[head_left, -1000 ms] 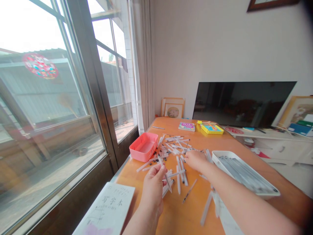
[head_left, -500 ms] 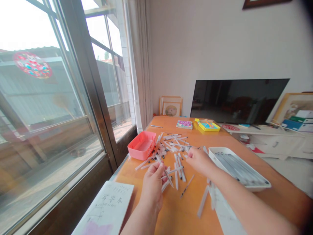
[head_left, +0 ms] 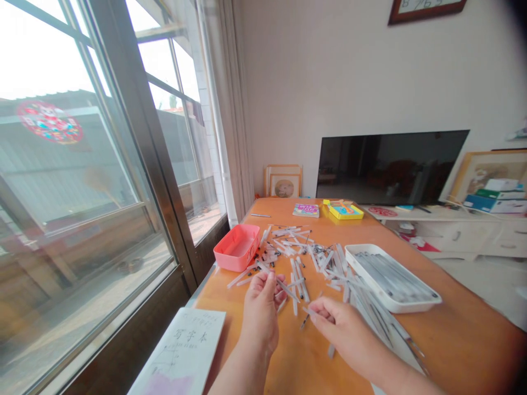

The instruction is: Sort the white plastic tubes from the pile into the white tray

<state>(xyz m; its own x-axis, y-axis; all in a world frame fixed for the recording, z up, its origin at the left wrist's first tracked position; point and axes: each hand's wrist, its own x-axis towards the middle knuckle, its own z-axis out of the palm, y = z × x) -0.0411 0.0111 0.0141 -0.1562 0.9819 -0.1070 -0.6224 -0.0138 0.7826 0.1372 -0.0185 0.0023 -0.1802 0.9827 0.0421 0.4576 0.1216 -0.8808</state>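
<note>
My left hand (head_left: 262,304) is closed around a translucent pen barrel (head_left: 289,291), which slants out past the fingertips toward the right. Over the near middle of the table, my right hand (head_left: 341,322) has thumb and forefinger pinched together. A small pale piece shows at its fingertips, too blurred to name. Just beside those fingertips is a thin dark-tipped pen refill (head_left: 305,321). Beyond both hands lie many loose clear pen barrels (head_left: 300,278) and black-ended pen parts (head_left: 269,255). More barrels and refills (head_left: 373,307) lie in a pile to the right, partly behind my right arm.
A coral plastic basket (head_left: 224,260) stands at the left. On the right, a white tray (head_left: 415,307) holds many grey refills. A notebook (head_left: 197,318) lies near left. Farther back are a colourful booklet (head_left: 306,210), a yellow box (head_left: 348,215) and a single pen (head_left: 261,215).
My right hand has come back from the heap of pen parts toward me, near the refill. My left hand stays almost in place with the pen barrel. The view has shifted slightly right.
</note>
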